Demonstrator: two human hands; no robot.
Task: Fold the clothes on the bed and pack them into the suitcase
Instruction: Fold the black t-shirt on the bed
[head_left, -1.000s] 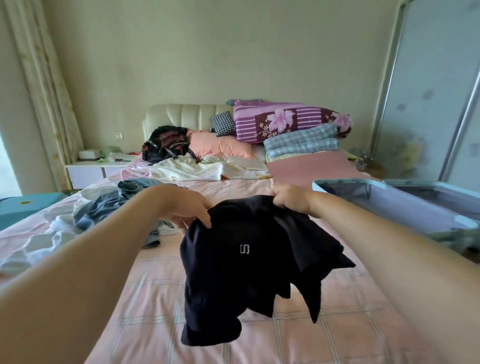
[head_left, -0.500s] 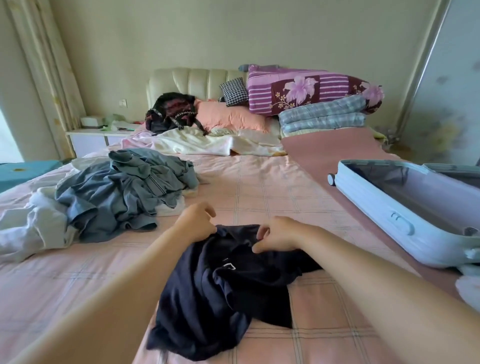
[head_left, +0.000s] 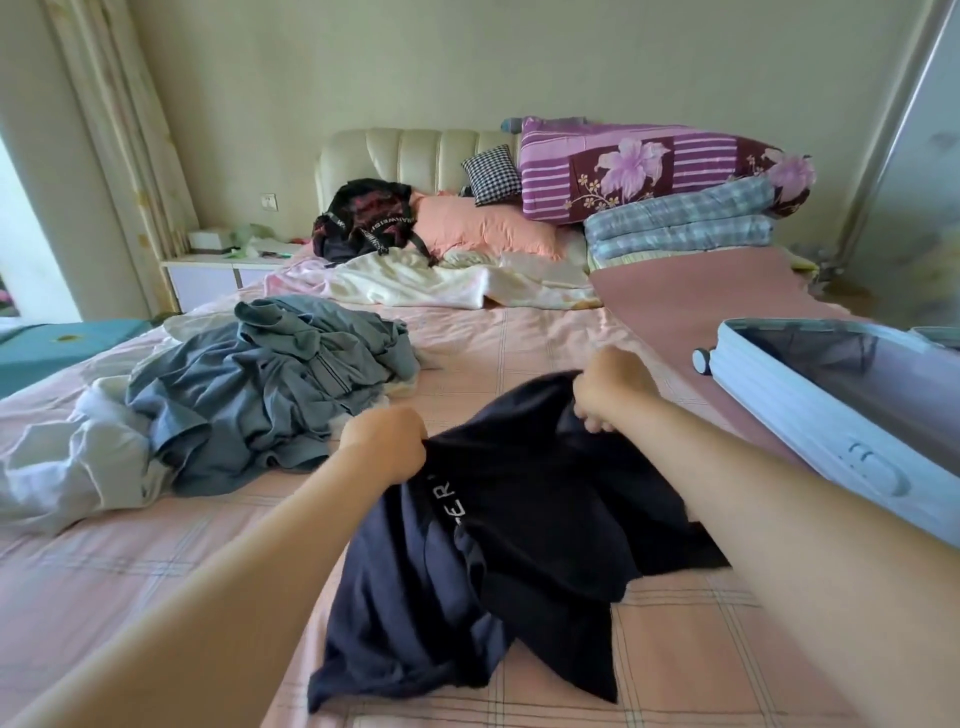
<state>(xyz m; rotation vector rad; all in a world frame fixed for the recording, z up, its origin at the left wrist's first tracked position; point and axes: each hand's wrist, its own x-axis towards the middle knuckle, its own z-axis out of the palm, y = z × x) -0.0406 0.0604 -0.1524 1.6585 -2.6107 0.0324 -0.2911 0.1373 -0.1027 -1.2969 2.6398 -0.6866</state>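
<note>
Bed (head_left: 545, 338): pink checked sheet, soft, beneath the grip.
Suitcase (head_left: 810, 415): pale blue hard shell, lying open, right of the grip.
Grey-blue clothes heap (head_left: 270, 384): crumpled, left of the grip.
Navy shirt (head_left: 519, 519): limp knit, white lettering. It hung in the air a second ago; now down on the sheet, top edge drawn wider. Probably being spread for folding.
Left hand (head_left: 384, 441), right hand (head_left: 613, 387): both fists bunched on that edge.
</note>
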